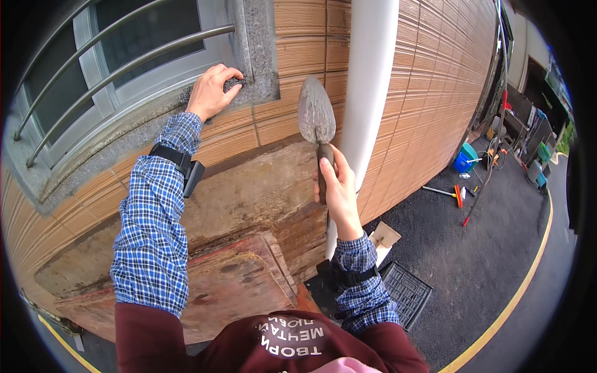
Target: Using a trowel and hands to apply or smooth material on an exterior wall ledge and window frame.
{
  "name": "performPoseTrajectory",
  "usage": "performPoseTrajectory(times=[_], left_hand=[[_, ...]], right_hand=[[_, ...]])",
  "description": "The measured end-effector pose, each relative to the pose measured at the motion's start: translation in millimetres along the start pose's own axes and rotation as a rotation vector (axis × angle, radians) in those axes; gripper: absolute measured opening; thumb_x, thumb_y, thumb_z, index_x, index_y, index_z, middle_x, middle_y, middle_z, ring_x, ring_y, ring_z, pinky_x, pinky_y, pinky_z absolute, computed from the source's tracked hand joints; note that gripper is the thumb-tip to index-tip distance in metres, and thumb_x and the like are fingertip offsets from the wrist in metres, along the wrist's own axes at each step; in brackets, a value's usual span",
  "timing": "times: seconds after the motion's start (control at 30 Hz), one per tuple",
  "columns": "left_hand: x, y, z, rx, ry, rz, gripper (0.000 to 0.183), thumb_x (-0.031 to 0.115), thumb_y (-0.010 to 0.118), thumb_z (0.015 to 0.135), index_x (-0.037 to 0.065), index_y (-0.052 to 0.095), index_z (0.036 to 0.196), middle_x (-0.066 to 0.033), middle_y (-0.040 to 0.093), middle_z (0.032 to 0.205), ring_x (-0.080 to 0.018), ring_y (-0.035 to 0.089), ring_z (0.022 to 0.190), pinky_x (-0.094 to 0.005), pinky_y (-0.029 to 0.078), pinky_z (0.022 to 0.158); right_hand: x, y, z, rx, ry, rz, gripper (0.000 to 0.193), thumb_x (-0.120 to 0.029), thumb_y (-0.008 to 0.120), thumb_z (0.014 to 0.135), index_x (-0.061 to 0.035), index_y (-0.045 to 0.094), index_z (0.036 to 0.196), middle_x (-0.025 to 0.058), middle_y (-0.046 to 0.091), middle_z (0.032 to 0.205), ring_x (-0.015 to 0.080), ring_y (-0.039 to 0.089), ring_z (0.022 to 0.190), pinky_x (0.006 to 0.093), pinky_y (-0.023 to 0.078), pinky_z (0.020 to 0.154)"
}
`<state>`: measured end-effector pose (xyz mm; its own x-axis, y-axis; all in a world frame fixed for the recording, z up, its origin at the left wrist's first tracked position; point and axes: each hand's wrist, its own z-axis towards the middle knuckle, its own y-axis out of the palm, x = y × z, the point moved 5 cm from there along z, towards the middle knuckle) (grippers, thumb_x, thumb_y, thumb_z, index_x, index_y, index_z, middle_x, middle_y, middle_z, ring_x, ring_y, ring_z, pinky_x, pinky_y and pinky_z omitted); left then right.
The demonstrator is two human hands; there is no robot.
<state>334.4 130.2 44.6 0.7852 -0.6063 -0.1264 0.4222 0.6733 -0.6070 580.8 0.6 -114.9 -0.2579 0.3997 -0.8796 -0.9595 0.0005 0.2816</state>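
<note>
Against a tiled wall point(429, 81), one trowel point(316, 115) stands upright in the right hand point(339, 186), blade up and point toward the top, its dark handle wrapped by the closed fingers point(328, 172) with the thumb along the near side. The right forearm rises almost straight from the lower edge, wrist bent slightly back, so the blade sits just beside one white pipe point(367, 93) that runs down the wall. The left hand point(212, 92) reaches up and to the left, arm stretched nearly straight, and rests on the grey stone sill point(258, 74) at the lower right corner of one window point(143, 43); its fingers are curled over a dark gritty patch point(233, 84) there, thumb apart below, holding nothing that can be made out. Two curved metal bars point(124, 62) cross the window. Both sleeves are blue check, and each wrist carries one black strap. Below the hands, two worn wooden boards point(249, 205) lean against the wall, one in front of the other. On the asphalt lie one black grate point(404, 292), one broom point(444, 193) and one blue bucket point(463, 160), well apart from the hands.
</note>
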Motion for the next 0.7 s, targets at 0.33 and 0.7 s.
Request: performPoseTrajectory(times=[0.33,0.7], left_hand=[[59.2,34.9,94.4,0.305,0.273,0.319,0.016,0.015,0.072,0.079,0.008,0.065,0.091,-0.0035,0.061,0.090,-0.0234,0.057,0.091,-0.0360,0.047,0.079],[70.5,51.3,107.6,0.278,0.377,0.408,0.006,0.009,0.063,0.078,0.008,0.062,0.084,-0.0025,0.057,0.087,-0.0215,0.054,0.090,-0.0342,0.046,0.076]], right_hand=[[3.0,-23.7,-64.8,-0.054,0.063,-0.056,0.047,-0.014,0.055,0.097,-0.0053,0.039,0.141,-0.0012,0.052,0.074,0.0056,0.049,0.051,0.0210,0.040,0.044],[22.9,-45.4,-60.0,-0.004,0.085,-0.033,0.046,-0.013,0.054,0.097,-0.0033,0.040,0.139,0.0006,0.053,0.075,0.0058,0.049,0.050,0.0213,0.039,0.043]])
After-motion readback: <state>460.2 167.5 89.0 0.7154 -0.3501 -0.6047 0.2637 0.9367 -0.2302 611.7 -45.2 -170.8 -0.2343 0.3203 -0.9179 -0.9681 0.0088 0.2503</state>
